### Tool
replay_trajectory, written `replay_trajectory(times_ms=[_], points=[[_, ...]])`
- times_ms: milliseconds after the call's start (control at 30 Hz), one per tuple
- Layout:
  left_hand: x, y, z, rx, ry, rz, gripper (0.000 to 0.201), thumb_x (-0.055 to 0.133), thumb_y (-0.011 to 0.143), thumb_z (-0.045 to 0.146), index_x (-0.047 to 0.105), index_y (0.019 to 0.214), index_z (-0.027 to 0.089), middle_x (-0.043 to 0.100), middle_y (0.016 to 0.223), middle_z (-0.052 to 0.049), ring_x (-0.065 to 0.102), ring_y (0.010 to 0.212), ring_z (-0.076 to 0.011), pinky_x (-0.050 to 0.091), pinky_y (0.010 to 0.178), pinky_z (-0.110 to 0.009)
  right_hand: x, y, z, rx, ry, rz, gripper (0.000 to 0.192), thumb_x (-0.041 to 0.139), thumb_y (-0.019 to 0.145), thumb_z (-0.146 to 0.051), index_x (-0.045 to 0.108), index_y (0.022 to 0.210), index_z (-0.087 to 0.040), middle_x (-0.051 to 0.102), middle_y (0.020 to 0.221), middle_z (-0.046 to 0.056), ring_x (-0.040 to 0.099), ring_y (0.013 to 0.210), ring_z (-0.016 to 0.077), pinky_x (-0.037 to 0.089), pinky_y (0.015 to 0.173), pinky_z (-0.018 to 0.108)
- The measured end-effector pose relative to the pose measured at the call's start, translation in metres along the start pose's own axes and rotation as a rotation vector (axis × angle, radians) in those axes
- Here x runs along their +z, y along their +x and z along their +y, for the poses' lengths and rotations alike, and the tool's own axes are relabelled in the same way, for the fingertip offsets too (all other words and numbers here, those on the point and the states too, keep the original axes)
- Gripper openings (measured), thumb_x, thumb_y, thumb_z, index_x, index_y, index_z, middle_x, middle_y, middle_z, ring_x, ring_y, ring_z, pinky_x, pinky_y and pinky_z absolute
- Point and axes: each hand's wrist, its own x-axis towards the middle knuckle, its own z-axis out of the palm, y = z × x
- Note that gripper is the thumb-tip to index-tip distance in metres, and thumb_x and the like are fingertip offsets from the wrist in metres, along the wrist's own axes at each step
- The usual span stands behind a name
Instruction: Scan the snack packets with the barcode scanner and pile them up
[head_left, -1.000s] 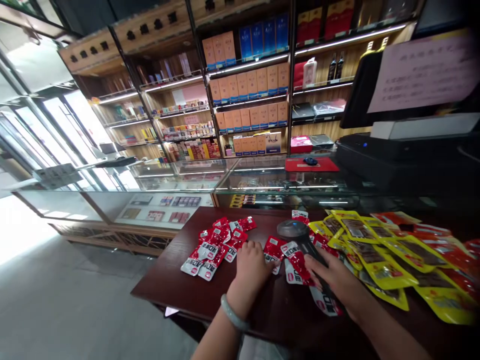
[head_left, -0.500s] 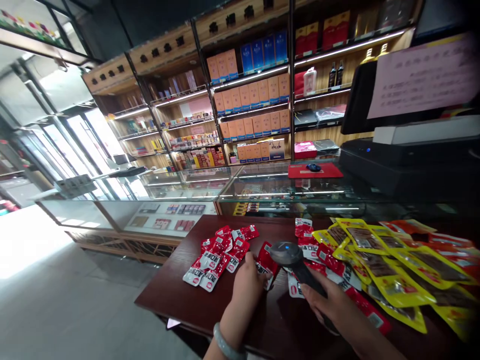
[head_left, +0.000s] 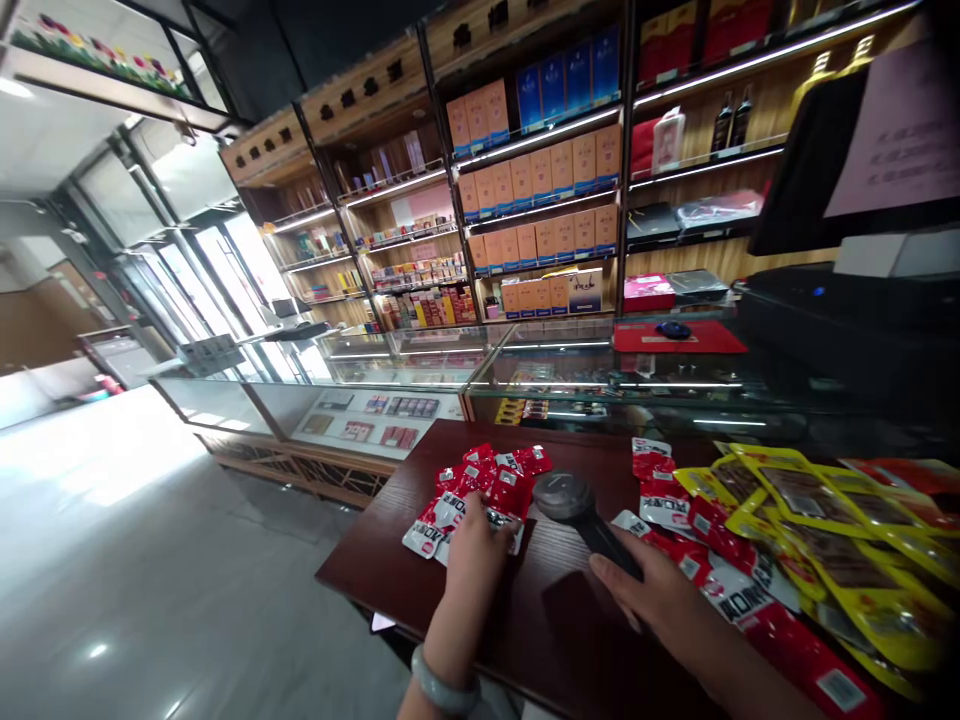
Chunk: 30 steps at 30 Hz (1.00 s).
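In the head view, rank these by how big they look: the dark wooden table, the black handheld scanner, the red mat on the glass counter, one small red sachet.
1. Dark wooden table
2. Red mat and black handheld scanner: look alike; the mat sits farther off, so unsure.
3. Small red sachet

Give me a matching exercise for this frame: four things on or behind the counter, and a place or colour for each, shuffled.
Things:
1. left hand
2. handheld scanner
3. yellow packets
4. red mat

Places:
A. on the glass display case
B. right end of the wooden counter
C. on the pile of small red packets
D. gripped by the right hand

Pairs: 1-C, 2-D, 3-B, 4-A
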Motion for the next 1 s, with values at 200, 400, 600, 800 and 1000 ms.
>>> replay_trajectory(times_ms=[200,400,600,800,1000], points=[[-0.021,0.042,-0.018,-0.079,0.258,0.096,0.045,0.057,0.087,0.048,0.047,0.116,0.015,0.068,0.11,-0.019,0.063,0.108,-0.0314,0.041,0.085,-0.035,0.004,0.005,-0.003,-0.024,-0.013,-0.029,0.054,0.058,0.087,-0.049,0.059,0.129,-0.017,0.048,0.058,-0.006,0.045,0.051,0.0149,0.035,0.048,0.026],[-0.013,0.05,-0.026,-0.025,0.443,0.245,0.056,0.055,0.083,0.059,0.055,0.119,0.015,0.054,0.133,-0.019,0.045,0.126,-0.0373,0.036,0.101,-0.047,-0.005,-0.004,-0.001,-0.078,0.001,0.024,0.046,0.062,0.087,-0.044,0.063,0.125,-0.019,0.051,0.065,-0.005,0.044,0.055,0.0133,0.036,0.05,0.024],[0.017,0.036,0.025,0.262,0.373,0.304,0.056,0.058,0.086,0.05,0.053,0.132,0.019,0.041,0.15,-0.016,0.031,0.139,-0.0345,0.03,0.11,-0.048,-0.035,-0.023,0.01,-0.074,0.075,0.137,0.053,0.062,0.086,-0.054,0.063,0.125,-0.018,0.06,0.065,-0.004,0.05,0.049,0.0135,0.04,0.048,0.024],[0.075,0.031,0.125,0.494,0.253,-0.035,0.056,0.063,0.084,0.041,0.054,0.134,0.017,0.056,0.136,-0.016,0.047,0.129,-0.0299,0.035,0.107,-0.041,-0.07,-0.044,0.026,-0.129,0.067,0.404,0.058,0.067,0.079,-0.062,0.071,0.118,-0.02,0.077,0.111,0.01,0.064,0.114,0.035,0.047,0.1,0.044],[0.123,0.045,0.198,0.436,0.259,-0.148,0.055,0.057,0.085,0.057,0.063,0.117,0.013,0.064,0.122,-0.02,0.057,0.118,-0.0324,0.044,0.095,-0.04,-0.096,-0.056,0.044,-0.092,0.13,0.521,0.065,0.067,0.073,-0.07,0.073,0.115,-0.02,0.077,0.115,0.012,0.064,0.115,0.0361,0.047,0.103,0.043]])
